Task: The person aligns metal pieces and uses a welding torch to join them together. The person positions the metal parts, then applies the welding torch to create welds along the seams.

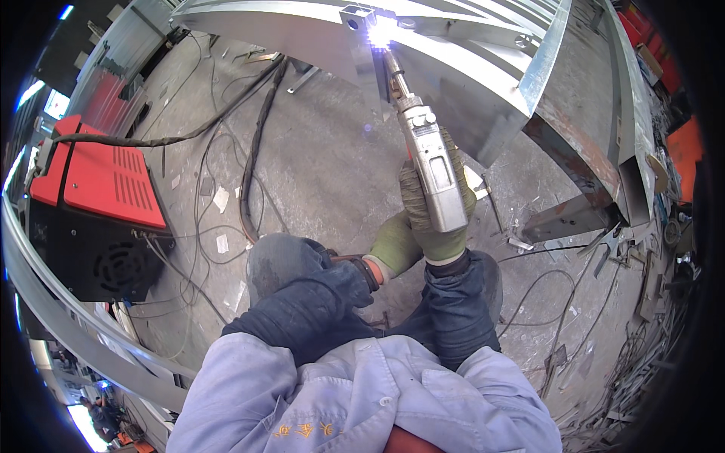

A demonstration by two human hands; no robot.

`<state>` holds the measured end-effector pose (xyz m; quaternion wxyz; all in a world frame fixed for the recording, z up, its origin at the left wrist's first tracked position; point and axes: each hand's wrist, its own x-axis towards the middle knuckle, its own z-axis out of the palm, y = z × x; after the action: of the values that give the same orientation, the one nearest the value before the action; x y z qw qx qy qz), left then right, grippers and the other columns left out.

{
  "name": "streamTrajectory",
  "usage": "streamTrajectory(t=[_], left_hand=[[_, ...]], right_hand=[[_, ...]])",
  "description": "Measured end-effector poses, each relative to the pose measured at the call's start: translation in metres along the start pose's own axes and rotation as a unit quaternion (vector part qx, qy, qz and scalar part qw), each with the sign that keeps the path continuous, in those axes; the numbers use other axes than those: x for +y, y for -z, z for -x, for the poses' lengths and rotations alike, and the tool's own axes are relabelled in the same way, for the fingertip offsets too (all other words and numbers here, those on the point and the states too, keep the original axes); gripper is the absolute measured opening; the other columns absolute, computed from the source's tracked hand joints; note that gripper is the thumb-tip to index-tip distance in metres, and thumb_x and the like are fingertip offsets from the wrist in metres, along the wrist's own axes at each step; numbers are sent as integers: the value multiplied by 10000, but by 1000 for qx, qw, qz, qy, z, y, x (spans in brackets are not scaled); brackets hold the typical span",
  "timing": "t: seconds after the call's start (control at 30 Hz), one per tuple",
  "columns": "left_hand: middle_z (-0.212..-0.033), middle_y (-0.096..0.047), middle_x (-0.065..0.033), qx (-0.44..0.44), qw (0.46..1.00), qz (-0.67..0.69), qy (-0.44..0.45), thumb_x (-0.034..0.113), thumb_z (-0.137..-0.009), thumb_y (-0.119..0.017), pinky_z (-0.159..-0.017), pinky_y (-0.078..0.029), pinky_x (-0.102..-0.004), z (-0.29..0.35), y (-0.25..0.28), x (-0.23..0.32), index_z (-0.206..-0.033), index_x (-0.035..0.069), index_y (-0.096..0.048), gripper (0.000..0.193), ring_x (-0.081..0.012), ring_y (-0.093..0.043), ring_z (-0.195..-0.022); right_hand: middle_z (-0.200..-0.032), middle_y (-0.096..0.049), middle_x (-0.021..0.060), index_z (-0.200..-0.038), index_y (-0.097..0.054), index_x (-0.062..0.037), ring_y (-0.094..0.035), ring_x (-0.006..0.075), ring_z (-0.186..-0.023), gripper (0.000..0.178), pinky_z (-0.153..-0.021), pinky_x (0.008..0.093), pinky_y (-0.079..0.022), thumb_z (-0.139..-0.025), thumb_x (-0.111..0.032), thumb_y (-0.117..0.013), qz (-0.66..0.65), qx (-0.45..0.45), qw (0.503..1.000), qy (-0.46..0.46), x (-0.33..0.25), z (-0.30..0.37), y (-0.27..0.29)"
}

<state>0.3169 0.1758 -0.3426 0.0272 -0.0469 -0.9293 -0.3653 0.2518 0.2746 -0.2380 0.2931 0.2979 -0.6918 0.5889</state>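
The silver metal frame [483,113] spans the top of the view from 11 round to 2 o'clock. A red-and-black machine [113,185] stands at 9 o'clock on the grey floor [332,151], and a thick dark cable [257,143] bends across that floor near 11 o'clock.

Both forearms reach forward over the bent legs. The left forearm [302,306], in a dark blue sleeve, slants from 7 o'clock inward to the middle; the right forearm [457,313], in a like sleeve, points almost straight up from 5 o'clock.

The silver welding torch [434,170] lies toward 1 o'clock, its body leaning so that its nozzle points to 12.

The right hand [464,189], in a green glove, is wrapped around the torch body from beneath, its wrist nearly in line with the forearm. The left hand [396,243], gloved alike, angles up toward 1 o'clock just beside the right wrist; its fingers are hidden, so whether they grip cannot be told.

A glaring arc [381,34] burns at the nozzle tip, against the frame's edge at 12 o'clock.
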Motion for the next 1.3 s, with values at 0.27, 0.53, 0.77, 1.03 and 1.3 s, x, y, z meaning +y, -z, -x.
streamTrajectory(t=[0.27, 0.53, 0.77, 1.03, 1.3], left_hand=[[-1267, -777, -221, -9, 1000, -20, -15, 245, -1056, -655, -1004, -595, -454, 1, -3, -1, -1331, 63, -726, 338, -426, -736, -1198], [-1269, -779, -211, 12, 999, -27, -38, 216, -1051, -642, -1003, -595, -442, 3, -12, -6, -1336, 72, -734, 332, -406, -737, -1199], [-1274, -780, -215, 5, 999, -15, -41, 223, -1061, -639, -1010, -594, -441, 4, -19, -13, -1336, 65, -736, 331, -409, -736, -1208], [-1270, -777, -238, -9, 999, 30, 26, 270, -1062, -651, -1003, -596, -459, 2, -23, -10, -1328, 57, -730, 350, -434, -734, -1210], [-1296, -772, -222, -53, 998, -18, 27, 266, -1075, -629, -1018, -592, -453, 2, -15, -5, -1347, 77, -724, 344, -425, -727, -1230]], right_hand=[[-1242, -790, 161, -1541, -579, 76, -798, 235, -1040, 665, -890, 351, -632, -961, -65, -872, -7, 1, 1000, 1, 3, 2, 1], [-1215, -798, 159, -1556, -570, 71, -799, 221, -982, 677, -845, 348, -635, -965, -72, -869, -21, -13, 1000, -16, 9, 8, 1], [-1231, -801, 157, -1573, -568, 46, -800, 218, -990, 685, -848, 343, -634, -968, -76, -867, -33, -9, 999, -23, 8, 6, 1], [-1201, -802, 140, -1582, -556, 46, -800, 214, -989, 697, -846, 336, -634, -971, -84, -866, -22, -17, 999, -20, 13, 15, 2], [-1161, -803, 132, -1589, -556, 36, -796, 206, -943, 700, -813, 336, -629, -973, -89, -864, 14, -12, 1000, -1, 9, 10, 3]])
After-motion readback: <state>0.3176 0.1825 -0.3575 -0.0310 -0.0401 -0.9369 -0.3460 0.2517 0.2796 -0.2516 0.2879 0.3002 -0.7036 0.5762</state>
